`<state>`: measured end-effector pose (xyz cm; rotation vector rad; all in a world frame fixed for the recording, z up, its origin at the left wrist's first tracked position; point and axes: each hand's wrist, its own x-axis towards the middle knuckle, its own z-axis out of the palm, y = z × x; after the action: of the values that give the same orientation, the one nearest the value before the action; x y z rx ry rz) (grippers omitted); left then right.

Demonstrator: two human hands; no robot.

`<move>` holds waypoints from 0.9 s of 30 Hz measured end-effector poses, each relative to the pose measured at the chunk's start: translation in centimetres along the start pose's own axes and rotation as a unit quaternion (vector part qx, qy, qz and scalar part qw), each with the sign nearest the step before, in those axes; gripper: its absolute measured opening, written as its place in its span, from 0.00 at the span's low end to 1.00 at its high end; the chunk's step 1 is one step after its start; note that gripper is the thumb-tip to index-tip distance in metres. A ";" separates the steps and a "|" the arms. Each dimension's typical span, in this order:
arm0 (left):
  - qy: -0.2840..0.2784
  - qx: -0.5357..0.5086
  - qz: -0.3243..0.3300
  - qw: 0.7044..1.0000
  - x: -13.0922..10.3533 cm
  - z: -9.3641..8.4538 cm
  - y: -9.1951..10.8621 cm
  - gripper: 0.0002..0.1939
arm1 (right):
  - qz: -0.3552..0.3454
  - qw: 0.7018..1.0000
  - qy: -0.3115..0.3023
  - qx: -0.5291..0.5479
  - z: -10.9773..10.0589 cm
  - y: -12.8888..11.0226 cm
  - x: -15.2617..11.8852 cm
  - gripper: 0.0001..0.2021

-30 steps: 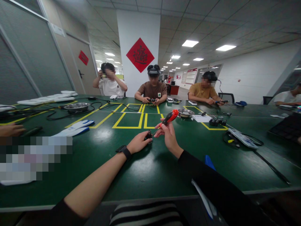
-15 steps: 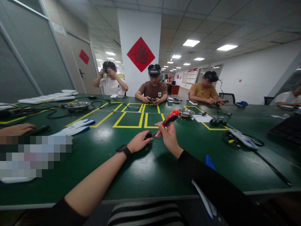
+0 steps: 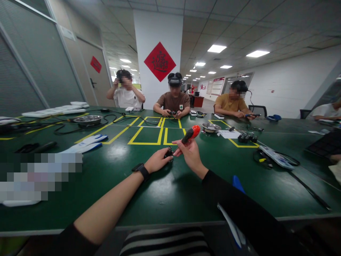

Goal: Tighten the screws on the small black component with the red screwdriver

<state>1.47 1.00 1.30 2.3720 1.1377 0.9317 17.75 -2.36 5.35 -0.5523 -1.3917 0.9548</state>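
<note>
My left hand, with a dark band on the wrist, pinches a small black part with a metallic top at the table surface. Its exact kind is too small to make out. My right hand is closed around a screwdriver with a red and black handle. The handle tilts up to the right, and its lower end points at the black part. Fingers hide the screwdriver's tip, so I cannot tell whether it touches the part.
Yellow tape outlines mark the green table. Metal bowls stand beyond my right hand and at far left. Gloves lie left; black blocks and a cable bundle lie right. Several people sit opposite.
The screwdriver's handle has turned and tilted more upright in my right hand. My left hand and the black part stay in place. Another person's hand at far left has gone from view.
</note>
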 end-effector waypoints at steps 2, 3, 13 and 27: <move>0.000 -0.006 0.006 1.000 0.0 0.0 0.1 0.10 | 0.001 1.000 0.005 0.004 0.0 0.1 0.0 0.17; 0.001 -0.006 0.007 1.000 0.0 0.0 0.1 0.10 | 0.000 1.000 0.009 0.007 0.0 0.2 0.0 0.17; 0.005 0.016 0.015 1.000 -0.1 -0.1 0.1 0.09 | 0.002 0.999 -0.024 0.023 -0.2 0.0 0.0 0.18; 0.000 0.021 0.012 1.000 -0.1 0.0 0.2 0.12 | -0.022 0.999 -0.031 -0.022 0.0 -0.2 -0.4 0.17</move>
<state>1.54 0.79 1.41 2.4244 1.1410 0.9235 17.86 -2.77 5.30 -0.5269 -1.4775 0.9148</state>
